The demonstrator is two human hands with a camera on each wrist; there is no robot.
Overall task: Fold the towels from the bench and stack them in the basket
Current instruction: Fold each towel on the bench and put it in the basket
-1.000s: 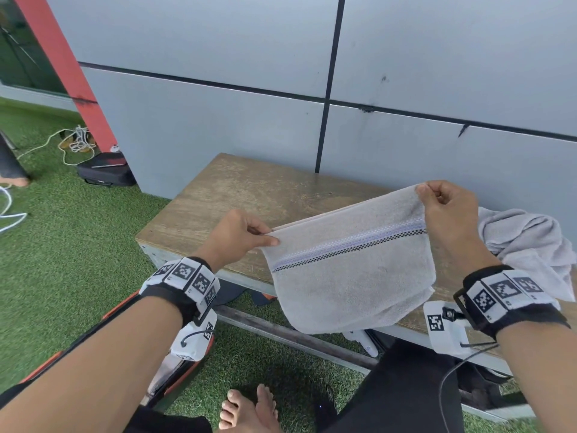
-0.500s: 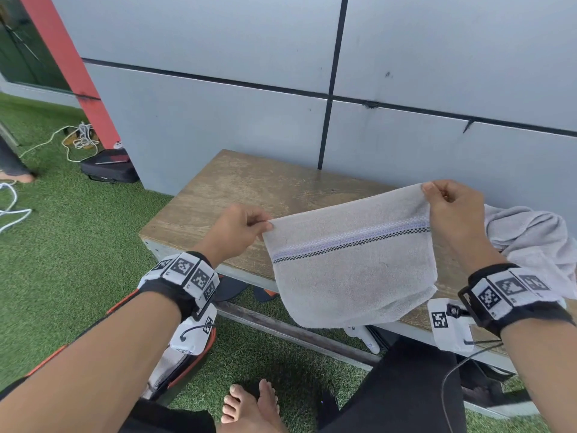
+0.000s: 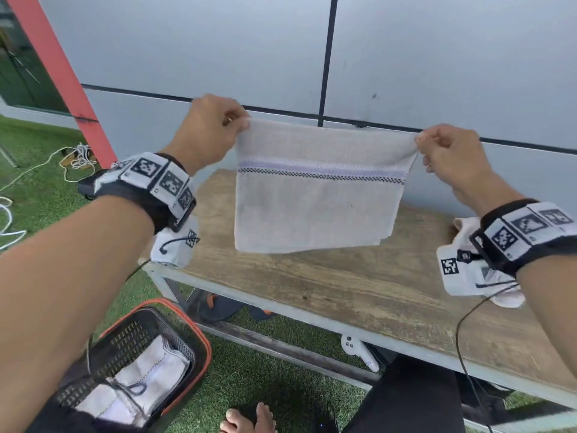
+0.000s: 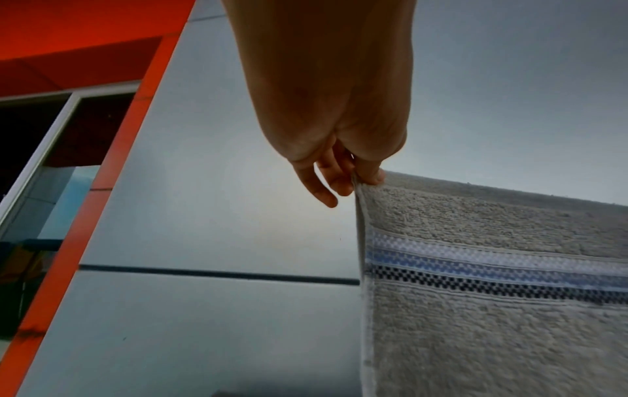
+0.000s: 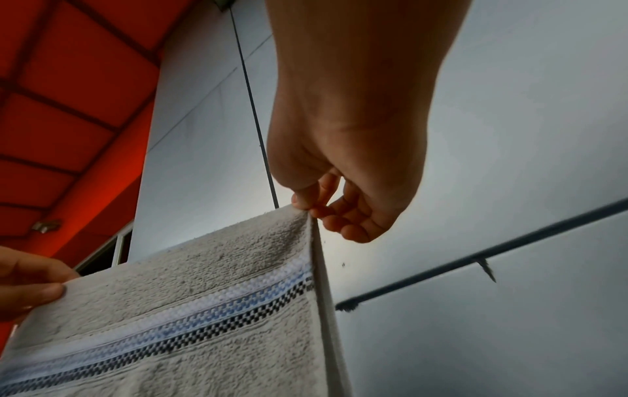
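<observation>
A grey towel (image 3: pixel 315 201) with a blue and black checked stripe hangs doubled over in the air above the wooden bench (image 3: pixel 359 285). My left hand (image 3: pixel 212 129) pinches its top left corner (image 4: pixel 365 182) between thumb and fingers. My right hand (image 3: pixel 446 151) pinches the top right corner (image 5: pixel 304 212) the same way. The towel (image 4: pixel 493 309) is stretched flat between both hands. A black basket with an orange rim (image 3: pixel 199 335) stands on the grass at the lower left, with folded white towels (image 3: pixel 146 376) inside.
Another crumpled towel (image 3: pixel 465 226) lies on the bench at the right, mostly hidden by my right wrist. A grey panelled wall (image 3: pixel 437 57) rises behind the bench. A white controller (image 3: pixel 359 351) lies under it. My bare foot (image 3: pixel 249 420) rests on the grass; cables (image 3: pixel 75 157) lie far left.
Both hands have lifted the towel from just above the bench edge up in front of the wall and pulled it level. The view has tilted down, showing the basket.
</observation>
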